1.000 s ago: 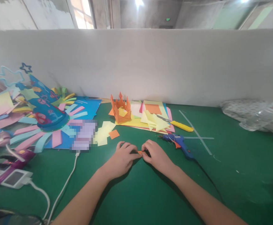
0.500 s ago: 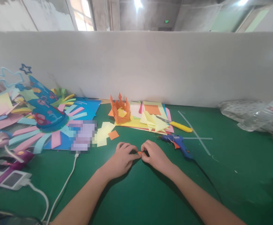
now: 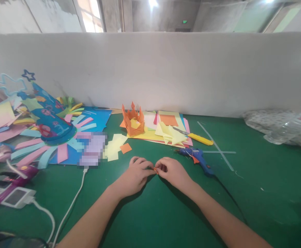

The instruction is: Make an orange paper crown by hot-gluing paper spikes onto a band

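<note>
A small orange piece of paper (image 3: 155, 169) is pinched between my two hands, low over the green table; most of it is hidden by fingers. My left hand (image 3: 139, 175) closes its thumb and fingertips on the paper's left side. From the other side my right hand (image 3: 173, 174) grips it with thumb and forefinger. Beyond them stands an orange folded-paper crown (image 3: 133, 126). A flat orange square (image 3: 126, 148) lies beside pale yellow paper squares (image 3: 113, 148). To the right of my right hand rests a blue glue gun (image 3: 198, 158).
A yellow utility knife (image 3: 200, 139) lies by stacked coloured paper (image 3: 146, 133), blade toward it. On the left stand blue party hats (image 3: 54, 120) with paper strips. White cables (image 3: 73, 203) cross the left side. A plastic bottle (image 3: 290, 125) lies far right; a white partition (image 3: 181, 75) backs the table.
My right hand's fingers have shifted on the orange paper, which shows as a narrower sliver now. My left hand stays nearly in place.
</note>
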Tool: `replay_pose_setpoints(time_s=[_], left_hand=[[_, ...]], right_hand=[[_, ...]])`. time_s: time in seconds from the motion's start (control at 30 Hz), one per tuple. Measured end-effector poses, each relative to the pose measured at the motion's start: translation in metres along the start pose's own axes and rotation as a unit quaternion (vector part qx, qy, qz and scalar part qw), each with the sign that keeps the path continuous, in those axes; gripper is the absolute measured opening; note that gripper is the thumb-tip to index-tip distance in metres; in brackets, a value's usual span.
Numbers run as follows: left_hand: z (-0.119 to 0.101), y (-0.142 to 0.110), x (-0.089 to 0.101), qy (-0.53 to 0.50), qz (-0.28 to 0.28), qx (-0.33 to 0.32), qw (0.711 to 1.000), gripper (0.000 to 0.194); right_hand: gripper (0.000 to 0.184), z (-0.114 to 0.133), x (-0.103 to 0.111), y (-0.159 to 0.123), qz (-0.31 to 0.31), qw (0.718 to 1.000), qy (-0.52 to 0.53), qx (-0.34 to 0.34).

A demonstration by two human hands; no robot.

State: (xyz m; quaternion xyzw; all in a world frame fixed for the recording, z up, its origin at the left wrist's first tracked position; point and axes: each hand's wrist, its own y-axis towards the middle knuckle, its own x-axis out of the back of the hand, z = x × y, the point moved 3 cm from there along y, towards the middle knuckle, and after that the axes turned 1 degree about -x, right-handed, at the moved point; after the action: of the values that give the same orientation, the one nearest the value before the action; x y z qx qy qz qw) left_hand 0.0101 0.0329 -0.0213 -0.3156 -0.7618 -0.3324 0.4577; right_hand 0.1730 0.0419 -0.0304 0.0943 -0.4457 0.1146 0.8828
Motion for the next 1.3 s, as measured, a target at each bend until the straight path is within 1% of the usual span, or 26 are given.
replay_pose_setpoints(time_s=[0.23, 0.4, 0.53, 0.77, 0.83, 1.0, 1.07, 1.3], left_hand=[[-0.0022, -0.0007, -0.0010, -0.011, 0.003, -0.005, 1.000, 0.043], [-0.0022, -0.0003, 0.0000, -0.026, 0.001, 0.003, 1.000, 0.044], [-0.0012, -0.0004, -0.0004, -0.033, 0.008, 0.018, 0.999, 0.040], [-0.0017, 0.0006, 0.0013, -0.041, 0.011, 0.024, 0.999, 0.040], [-0.0022, 0.0008, 0.0016, -0.039, 0.011, 0.025, 0.999, 0.041], [-0.0026, 0.0001, 0.0001, -0.027, 0.005, 0.034, 0.999, 0.039], [-0.0019, -0.0004, -0.0002, -0.019, 0.001, 0.040, 0.999, 0.038], [-0.0004, -0.0012, 0.0008, -0.005, 0.003, 0.032, 0.999, 0.041]], right_hand=[[0.011, -0.0019, -0.0003, 0.0011, 0.009, 0.999, -0.011, -0.045], [0.009, -0.0005, -0.0031, 0.0018, -0.004, 0.998, -0.045, -0.043], [0.009, 0.0015, -0.0023, 0.0011, -0.011, 0.995, -0.088, -0.046], [0.007, 0.0017, -0.0012, 0.0000, 0.001, 0.996, -0.081, -0.048], [0.007, 0.0019, -0.0025, 0.0002, -0.001, 0.996, -0.081, -0.036], [0.010, 0.0037, -0.0047, -0.0005, -0.012, 0.994, -0.101, 0.027], [0.011, 0.0039, -0.0047, -0.0018, -0.012, 0.994, -0.101, 0.043], [0.011, 0.0003, -0.0062, -0.0068, -0.025, 0.997, -0.070, 0.038]])
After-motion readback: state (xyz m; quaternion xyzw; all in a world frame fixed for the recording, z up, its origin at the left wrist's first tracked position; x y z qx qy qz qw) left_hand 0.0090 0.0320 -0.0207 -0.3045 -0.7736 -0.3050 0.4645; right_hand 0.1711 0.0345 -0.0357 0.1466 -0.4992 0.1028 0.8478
